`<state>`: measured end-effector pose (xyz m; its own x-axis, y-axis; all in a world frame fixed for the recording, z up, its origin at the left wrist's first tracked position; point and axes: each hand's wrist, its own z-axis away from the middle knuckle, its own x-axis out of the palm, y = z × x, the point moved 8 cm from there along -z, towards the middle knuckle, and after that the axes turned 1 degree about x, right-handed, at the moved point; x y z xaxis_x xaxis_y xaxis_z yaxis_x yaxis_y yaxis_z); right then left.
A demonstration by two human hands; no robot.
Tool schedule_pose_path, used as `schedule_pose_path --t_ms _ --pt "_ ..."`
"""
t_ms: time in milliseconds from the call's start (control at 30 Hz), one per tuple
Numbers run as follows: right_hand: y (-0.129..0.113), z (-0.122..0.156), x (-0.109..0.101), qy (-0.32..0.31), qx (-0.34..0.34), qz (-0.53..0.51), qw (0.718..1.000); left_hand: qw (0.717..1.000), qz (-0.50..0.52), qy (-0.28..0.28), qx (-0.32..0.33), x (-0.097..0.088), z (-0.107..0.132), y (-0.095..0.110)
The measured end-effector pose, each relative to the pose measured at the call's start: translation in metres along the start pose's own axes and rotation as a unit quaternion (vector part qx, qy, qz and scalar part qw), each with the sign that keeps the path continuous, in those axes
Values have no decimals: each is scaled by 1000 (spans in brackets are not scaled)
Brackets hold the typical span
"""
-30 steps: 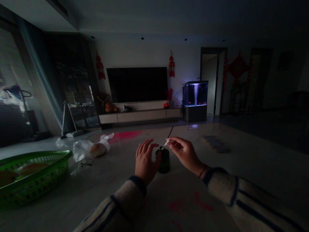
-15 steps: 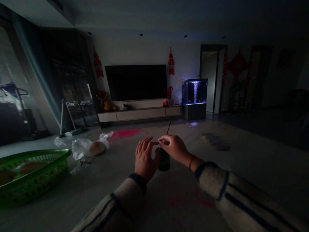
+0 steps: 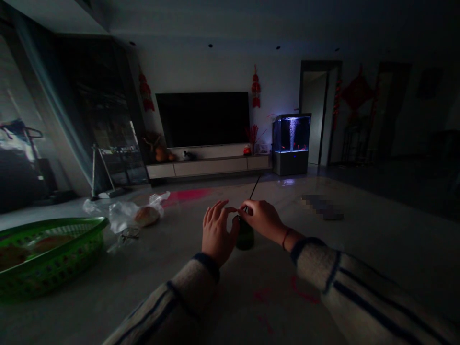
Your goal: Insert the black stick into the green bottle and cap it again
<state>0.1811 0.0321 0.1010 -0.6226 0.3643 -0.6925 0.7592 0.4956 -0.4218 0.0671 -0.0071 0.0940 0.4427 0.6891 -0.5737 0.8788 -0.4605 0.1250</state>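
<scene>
Bottle: dark green, a lighter green patch low on its side, upright on the counter, between the two hands; its mouth is hidden.
Left hand: curved at the bottle's left, thumb and forefinger apart; whether it touches glass, I cannot tell.
Right hand: thumb and forefinger pinched on the stick, just above the bottle.
Stick: thin, dark, slanting up past the right hand; lower end hidden.
Bun: left of the left hand.

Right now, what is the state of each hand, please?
Left hand: open, curved near the green bottle.
Right hand: closed, pinching; anything held is hidden.
</scene>
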Motion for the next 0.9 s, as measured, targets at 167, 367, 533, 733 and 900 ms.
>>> schedule_pose_path --t_ms 167,367,533,733,900 --pt "2 -1 -2 -3 3 -1 1000 1000 -1 6 -7 -1 0 0" --pt "3 -1 1 -24 3 -7 1000 1000 -1 8 -7 -2 1 -1" --pt "3 -2 1 -22 1 -7 1000 1000 -1 10 -6 -3 0 -1" --pt "2 -2 1 -28 -3 4 1000 1000 0 3 -4 -1 0 0" --pt "1 -3 1 -31 -12 18 999 1000 4 0 4 2 1 0"
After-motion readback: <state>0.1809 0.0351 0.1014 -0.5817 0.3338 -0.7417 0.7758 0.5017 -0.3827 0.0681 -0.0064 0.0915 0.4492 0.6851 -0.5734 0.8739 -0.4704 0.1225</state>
